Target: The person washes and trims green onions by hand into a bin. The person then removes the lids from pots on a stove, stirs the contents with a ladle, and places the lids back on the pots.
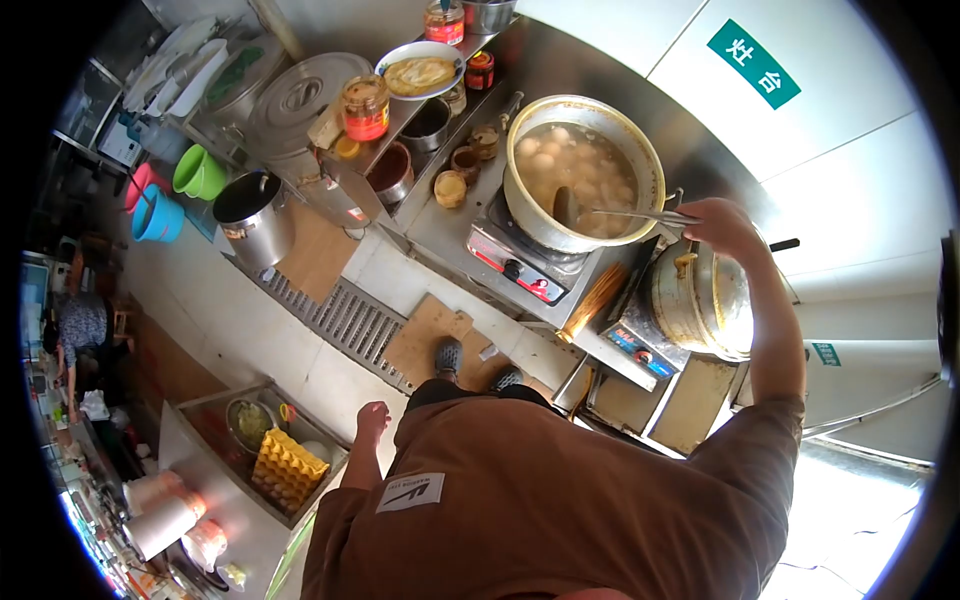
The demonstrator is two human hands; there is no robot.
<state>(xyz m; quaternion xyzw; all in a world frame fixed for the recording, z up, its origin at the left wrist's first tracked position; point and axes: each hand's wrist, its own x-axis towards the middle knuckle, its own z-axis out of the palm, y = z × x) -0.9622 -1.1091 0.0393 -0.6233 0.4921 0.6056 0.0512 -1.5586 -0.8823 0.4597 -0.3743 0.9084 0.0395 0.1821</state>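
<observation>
My right hand [722,226] is closed around the handle of a metal ladle [640,213]. The ladle's bowl rests in the liquid inside a large pot [510,165], among several round, pale brown, egg-like items [545,155]. The pot stands on a gas stove [515,268] with a black knob. Down by my side, away from the stove, my left hand [373,422] has its fingers curled; whether it holds anything cannot be made out.
A lidded pot [685,300] sits on a second stove [640,352], with thin sticks [597,300] between the stoves. Jars and bowls line the counter and shelf. Behind my left hand is a sink [225,400] with an egg tray [288,468]. Another person [85,322] is at far left.
</observation>
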